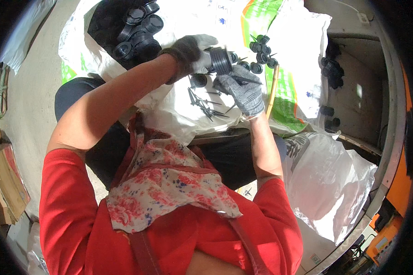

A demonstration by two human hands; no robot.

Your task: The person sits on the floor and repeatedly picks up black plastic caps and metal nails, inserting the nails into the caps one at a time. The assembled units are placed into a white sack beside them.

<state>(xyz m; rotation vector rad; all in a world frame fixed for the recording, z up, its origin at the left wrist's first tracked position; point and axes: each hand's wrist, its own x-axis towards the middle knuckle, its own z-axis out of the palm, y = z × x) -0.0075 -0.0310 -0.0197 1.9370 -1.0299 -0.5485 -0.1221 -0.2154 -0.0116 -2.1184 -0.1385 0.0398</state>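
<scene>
My left hand, in a grey and white work glove, is closed around a black ribbed round plastic part above the white sack. Against the lower right of that part is my right hand, also gloved, its fingers closed on a thin black plastic spike. A small black round cap lies just below the left hand. Loose black spikes are scattered on the sack between me and my hands. Several small black caps, some with spikes, sit to the right.
A dark heap of larger black ribbed caps lies at the far left of the white and green sack. A yellow stick rests right of my right hand. More black parts lie in a grey bin; a clear plastic bag lies nearer me.
</scene>
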